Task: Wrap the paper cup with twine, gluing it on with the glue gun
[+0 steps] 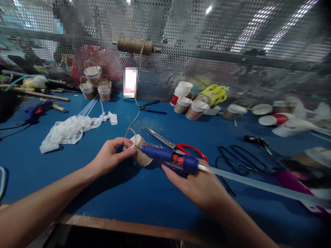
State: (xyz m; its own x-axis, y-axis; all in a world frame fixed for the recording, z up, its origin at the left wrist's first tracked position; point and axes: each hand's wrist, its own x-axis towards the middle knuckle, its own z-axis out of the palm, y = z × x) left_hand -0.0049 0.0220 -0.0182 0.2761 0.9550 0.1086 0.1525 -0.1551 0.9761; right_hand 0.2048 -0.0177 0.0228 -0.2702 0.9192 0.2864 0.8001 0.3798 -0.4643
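My left hand pinches the rim of a small paper cup wrapped in brown twine, which is tipped on its side. A loop of twine rises from the cup toward a twine spool on the mesh. My right hand is closed round a blue glue gun, its nozzle touching or very near the cup beside my left fingertips. A long clear glue stick sticks out of the gun's back. Just behind the gun lie scissors with red handles, partly covered by it.
White gauzy cloth lies left on the blue table. Twine-wrapped cups and a phone stand behind, near pliers. More cups, a black cable and another glue gun lie around.
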